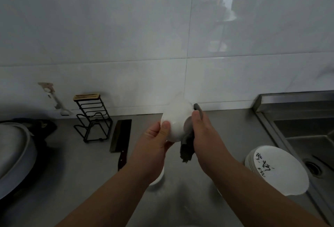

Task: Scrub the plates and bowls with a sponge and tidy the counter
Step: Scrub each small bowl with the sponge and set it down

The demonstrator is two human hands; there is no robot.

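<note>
The left hand (155, 141) grips a small round white ceramic bowl (178, 118), with the thumb pressed on its outer wall and the fingers hidden behind it. The bowl is held up in the air above the counter, tilted so its outside faces the camera. The right hand (201, 130) is curled round a dark grey floppy scrubbing sponge (187, 151) and presses it against the bowl's right side. One end of the sponge hangs below the bowl and a dark tip pokes out above the fingers.

Below both forearms lies the grey stainless-steel counter (227, 136). Part of another white bowl (159, 178) shows under the left forearm. Near the right forearm sits a stack of round white plates with black brush lettering (276, 170), just beside the steel sink (307, 132). To the left a broad steel cleaver with a dark handle (121, 136) lies flat on the counter, next to a black wire rack with a wooden top (93, 118). At the far left edge is a large grey metal lid (14, 154). White glossy wall tiles (126, 36) rise behind the counter.
</note>
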